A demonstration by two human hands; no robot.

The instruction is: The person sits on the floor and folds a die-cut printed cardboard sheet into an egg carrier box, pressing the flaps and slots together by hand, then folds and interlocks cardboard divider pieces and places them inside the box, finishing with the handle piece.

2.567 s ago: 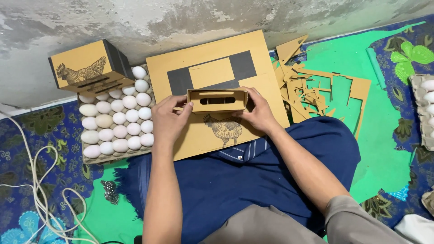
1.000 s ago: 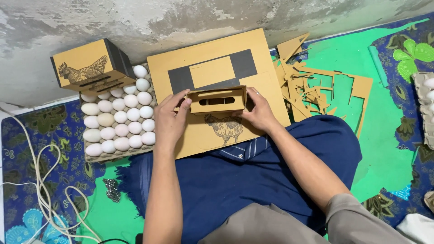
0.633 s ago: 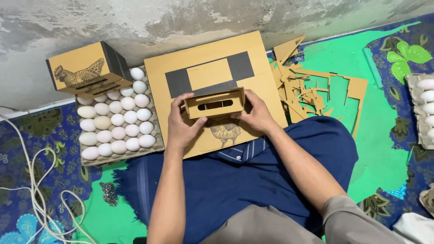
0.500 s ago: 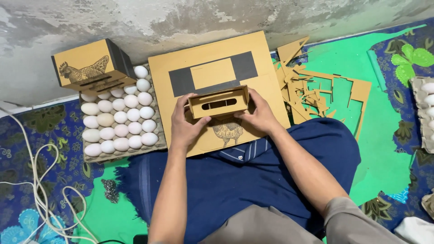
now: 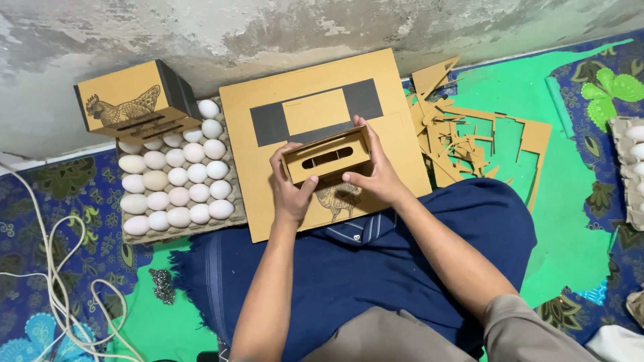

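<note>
Head view is showing both hands gripping a small cardboard box [image 5: 327, 157] with a slotted handle opening. Left hand [image 5: 290, 191] is clamping the box's left end, thumb pressing its lower front edge. Right hand [image 5: 376, 173] is wrapping around the right end, fingers closing on the top edge. Box is sitting just above a flat cardboard sheet [image 5: 322, 114] bearing a dark band and a chicken print, resting on the person's lap. An egg tray [image 5: 176, 181] is lying left of the sheet, with a finished box [image 5: 134, 100] standing on its far corner. Cardboard offcuts [image 5: 479, 137] are lying to the right.
</note>
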